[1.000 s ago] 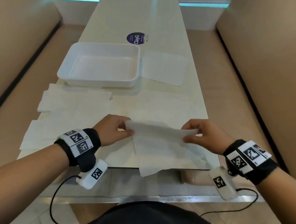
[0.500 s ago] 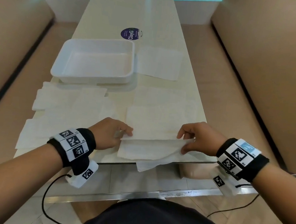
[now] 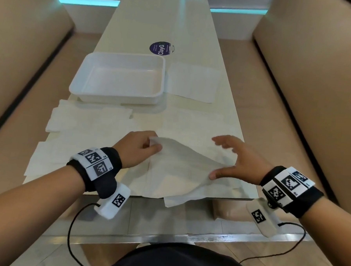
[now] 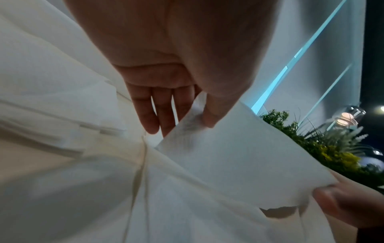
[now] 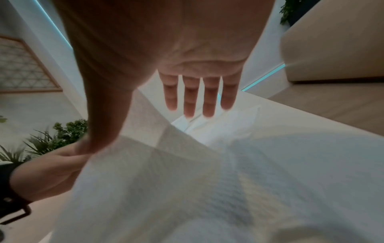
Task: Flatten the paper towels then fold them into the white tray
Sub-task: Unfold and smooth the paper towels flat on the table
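Observation:
My left hand [image 3: 154, 145] pinches the far left corner of a white paper towel [image 3: 180, 169] between thumb and forefinger, as the left wrist view shows at the hand [image 4: 199, 111]. The towel [image 4: 239, 161] slopes down from that corner to the table. My right hand [image 3: 220, 157] hovers over the towel's right side with straight, spread fingers [image 5: 197, 105]; only its thumb [image 4: 330, 199] touches the towel's edge. The empty white tray [image 3: 119, 99] stands farther back on the left.
Several flat paper towels [image 3: 85, 120] lie left of my hands, and another [image 3: 191, 82] lies right of the tray. One towel [image 3: 179, 200] hangs over the table's near edge. A round purple sticker [image 3: 161, 48] lies behind the tray. Beige benches flank the table.
My right hand has let go of the towel's edge and spread its fingers. My left hand keeps its corner and has raised it away from the near edge.

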A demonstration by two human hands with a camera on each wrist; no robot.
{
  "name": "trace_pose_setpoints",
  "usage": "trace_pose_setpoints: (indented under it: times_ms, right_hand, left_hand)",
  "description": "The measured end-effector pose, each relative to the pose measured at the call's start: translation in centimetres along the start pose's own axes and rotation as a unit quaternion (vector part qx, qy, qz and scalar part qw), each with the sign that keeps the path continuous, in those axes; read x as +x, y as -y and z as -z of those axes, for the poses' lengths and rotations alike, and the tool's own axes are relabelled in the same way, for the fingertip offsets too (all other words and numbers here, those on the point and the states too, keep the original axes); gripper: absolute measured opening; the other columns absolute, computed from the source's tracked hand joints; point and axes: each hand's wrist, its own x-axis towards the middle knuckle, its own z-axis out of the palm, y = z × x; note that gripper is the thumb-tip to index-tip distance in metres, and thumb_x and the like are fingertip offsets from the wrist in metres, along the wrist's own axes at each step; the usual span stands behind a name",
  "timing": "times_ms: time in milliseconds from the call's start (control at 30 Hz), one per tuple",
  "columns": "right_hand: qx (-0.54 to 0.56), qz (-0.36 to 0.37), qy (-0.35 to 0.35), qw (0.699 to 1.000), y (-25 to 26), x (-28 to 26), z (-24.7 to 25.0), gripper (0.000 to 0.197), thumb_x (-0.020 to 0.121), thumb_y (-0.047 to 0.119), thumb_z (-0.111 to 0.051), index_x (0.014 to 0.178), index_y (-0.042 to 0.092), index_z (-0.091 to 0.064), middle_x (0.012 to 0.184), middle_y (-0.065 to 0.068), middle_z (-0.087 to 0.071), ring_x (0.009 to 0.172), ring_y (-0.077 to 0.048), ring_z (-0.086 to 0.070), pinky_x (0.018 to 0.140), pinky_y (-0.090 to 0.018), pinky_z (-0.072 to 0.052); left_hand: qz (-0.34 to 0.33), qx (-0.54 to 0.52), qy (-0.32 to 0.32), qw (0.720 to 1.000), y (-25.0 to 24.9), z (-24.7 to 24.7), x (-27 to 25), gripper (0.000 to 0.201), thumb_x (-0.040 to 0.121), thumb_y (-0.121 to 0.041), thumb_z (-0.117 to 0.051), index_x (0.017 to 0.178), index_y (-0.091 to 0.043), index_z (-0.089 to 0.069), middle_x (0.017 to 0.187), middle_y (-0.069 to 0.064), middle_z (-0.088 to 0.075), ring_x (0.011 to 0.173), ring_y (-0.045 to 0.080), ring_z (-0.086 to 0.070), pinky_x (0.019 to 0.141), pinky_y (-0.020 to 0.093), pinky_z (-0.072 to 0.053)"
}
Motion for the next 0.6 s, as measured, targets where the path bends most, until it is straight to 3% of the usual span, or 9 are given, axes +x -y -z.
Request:
trace_pose_setpoints:
  times_ms: [100,167,233,367,467,600]
  right_hand:
    - [-0.042,0.056,-0.111,0.991,1.5,0.2,0.2,0.081,0.062,0.065,-0.073,0.132,0.035,-0.045,0.132,0.016,-0.044,0.123,-0.004,-0.037,0.102,-0.025,-0.031]
    - [-0.085,0.099,-0.186,0.974,2.3,0.9,0.3,0.062,0.074,0.054,-0.071,0.126,0.029,-0.052,0.128,0.010,-0.049,0.122,-0.011,-0.039,0.101,-0.027,-0.032]
    - [-0.098,0.118,-0.213,0.965,3.2,1.7,0.3,0.043,0.080,0.041,-0.071,0.118,0.026,-0.058,0.116,0.009,-0.054,0.111,-0.012,-0.043,0.095,-0.027,-0.035]
    - [-0.153,0.164,-0.153,0.963,4.5,3.0,-0.7,0.024,0.081,0.031,-0.070,0.103,0.026,-0.065,0.099,0.008,-0.059,0.096,-0.015,-0.048,0.085,-0.029,-0.040]
    - [-0.266,0.174,-0.059,0.946,4.3,4.0,-2.5,0.039,0.079,0.036,-0.069,0.116,0.028,-0.060,0.117,0.006,-0.057,0.108,-0.018,-0.047,0.090,-0.029,-0.034]
    - [-0.294,0.126,0.016,0.947,3.4,5.1,-4.6,0.055,0.081,0.031,-0.065,0.133,0.026,-0.047,0.133,0.005,-0.049,0.119,-0.019,-0.045,0.101,-0.031,-0.033]
  left_hand:
    - [0.019,-0.038,-0.020,0.999,0.3,0.0,1.3,0.023,0.096,-0.035,-0.052,0.110,-0.019,-0.061,0.095,-0.004,-0.068,0.086,0.011,-0.062,0.076,0.027,-0.049]
    - [0.037,-0.048,-0.027,0.998,0.4,0.1,2.1,0.024,0.097,-0.034,-0.051,0.113,-0.018,-0.060,0.102,-0.002,-0.068,0.091,0.014,-0.063,0.080,0.032,-0.052]
    - [0.058,-0.038,-0.031,0.997,0.3,0.2,2.8,0.028,0.097,-0.035,-0.050,0.110,-0.012,-0.058,0.101,0.008,-0.067,0.090,0.024,-0.064,0.082,0.043,-0.054]
    - [0.088,-0.012,-0.022,0.996,0.4,0.2,3.6,0.036,0.096,-0.037,-0.048,0.110,-0.005,-0.053,0.100,0.016,-0.065,0.089,0.034,-0.063,0.082,0.053,-0.053]
    - [0.097,-0.028,-0.007,0.995,0.1,0.0,3.6,0.035,0.097,-0.036,-0.048,0.116,-0.006,-0.053,0.104,0.017,-0.066,0.090,0.033,-0.065,0.079,0.051,-0.055]
    - [0.101,-0.061,0.003,0.993,0.0,-0.3,3.6,0.031,0.098,-0.031,-0.049,0.115,-0.006,-0.055,0.104,0.017,-0.066,0.092,0.031,-0.065,0.078,0.047,-0.057]
